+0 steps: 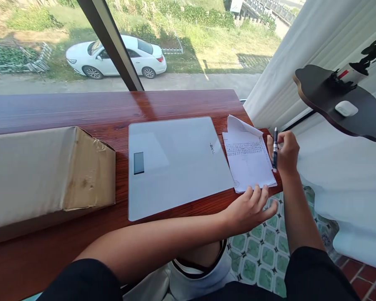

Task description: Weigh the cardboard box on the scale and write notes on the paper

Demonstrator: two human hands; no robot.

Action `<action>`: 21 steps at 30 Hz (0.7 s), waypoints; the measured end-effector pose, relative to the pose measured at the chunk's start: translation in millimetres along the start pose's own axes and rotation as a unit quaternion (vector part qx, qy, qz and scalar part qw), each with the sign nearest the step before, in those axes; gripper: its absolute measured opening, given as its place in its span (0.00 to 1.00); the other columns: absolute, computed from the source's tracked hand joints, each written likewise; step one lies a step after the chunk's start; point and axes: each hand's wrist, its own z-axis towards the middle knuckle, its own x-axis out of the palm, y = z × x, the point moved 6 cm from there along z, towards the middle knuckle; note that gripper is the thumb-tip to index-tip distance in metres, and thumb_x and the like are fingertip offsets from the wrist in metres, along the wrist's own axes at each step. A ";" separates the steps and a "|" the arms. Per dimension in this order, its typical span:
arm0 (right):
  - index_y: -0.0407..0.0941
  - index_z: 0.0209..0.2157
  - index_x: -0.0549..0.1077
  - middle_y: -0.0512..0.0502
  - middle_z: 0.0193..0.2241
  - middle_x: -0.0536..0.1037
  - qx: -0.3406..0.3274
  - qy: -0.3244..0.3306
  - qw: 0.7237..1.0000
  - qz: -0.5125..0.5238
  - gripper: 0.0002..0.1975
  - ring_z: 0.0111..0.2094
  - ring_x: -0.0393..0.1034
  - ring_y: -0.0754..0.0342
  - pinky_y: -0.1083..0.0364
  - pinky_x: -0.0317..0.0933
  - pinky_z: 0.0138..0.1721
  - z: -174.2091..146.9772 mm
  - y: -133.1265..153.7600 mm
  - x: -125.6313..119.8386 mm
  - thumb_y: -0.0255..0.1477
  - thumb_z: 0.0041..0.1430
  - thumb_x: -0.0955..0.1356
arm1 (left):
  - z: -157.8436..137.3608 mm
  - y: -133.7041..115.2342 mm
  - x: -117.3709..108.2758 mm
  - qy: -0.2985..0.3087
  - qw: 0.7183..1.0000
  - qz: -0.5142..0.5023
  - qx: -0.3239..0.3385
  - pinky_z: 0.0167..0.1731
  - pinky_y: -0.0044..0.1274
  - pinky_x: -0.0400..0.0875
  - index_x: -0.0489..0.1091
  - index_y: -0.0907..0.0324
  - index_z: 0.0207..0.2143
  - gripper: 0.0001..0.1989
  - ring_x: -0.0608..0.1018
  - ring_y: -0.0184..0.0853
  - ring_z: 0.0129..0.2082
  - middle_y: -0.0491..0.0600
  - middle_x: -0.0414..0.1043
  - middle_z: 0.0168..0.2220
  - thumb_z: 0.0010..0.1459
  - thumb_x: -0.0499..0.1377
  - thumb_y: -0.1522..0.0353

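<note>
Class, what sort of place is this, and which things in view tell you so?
Probably a room in a home: the long white fabric curtains, the glossy red-brown wooden table and the green-and-white patterned tile floor suggest it.

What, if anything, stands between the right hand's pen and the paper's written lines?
Nothing visible does: the right hand holds the pen by the right edge of the paper, and the left hand is at the near edge, clear of the written lines.
</note>
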 end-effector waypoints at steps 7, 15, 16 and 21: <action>0.44 0.40 0.71 0.47 0.24 0.76 0.226 0.144 0.880 0.392 0.19 0.25 0.72 0.52 0.55 0.64 0.22 -8.0 -30.3 18.2 0.46 0.64 0.61 | 27.0 4.6 -2.4 0.060 0.993 -0.092 -0.041 0.35 0.32 0.71 0.65 0.72 0.57 0.22 0.78 0.46 0.44 0.64 0.75 0.46 0.66 0.43 0.70; 0.45 0.21 0.64 0.54 0.12 0.60 0.258 0.104 0.901 0.333 0.24 0.13 0.53 0.61 0.58 0.49 0.15 -16.1 -39.8 32.2 0.49 0.58 0.71 | 89.8 44.0 18.7 0.113 0.964 -0.191 -0.143 0.21 0.21 0.57 0.68 0.66 0.37 0.13 0.72 0.32 0.28 0.53 0.67 0.31 0.63 0.44 0.79; 0.45 0.21 0.64 0.54 0.13 0.61 0.251 0.115 0.911 0.307 0.24 0.14 0.54 0.61 0.57 0.50 0.16 -16.6 -38.8 32.3 0.48 0.58 0.71 | 91.7 50.9 22.1 0.112 0.963 -0.185 -0.161 0.22 0.20 0.58 0.68 0.66 0.39 0.13 0.73 0.32 0.29 0.54 0.68 0.33 0.64 0.45 0.78; 0.45 0.20 0.64 0.51 0.14 0.68 0.266 0.149 0.912 0.275 0.22 0.15 0.61 0.59 0.57 0.58 0.20 -21.0 -38.6 32.9 0.44 0.55 0.73 | 84.7 64.1 35.8 0.126 0.952 -0.171 -0.221 0.24 0.22 0.64 0.69 0.67 0.46 0.19 0.77 0.36 0.35 0.61 0.73 0.45 0.66 0.39 0.78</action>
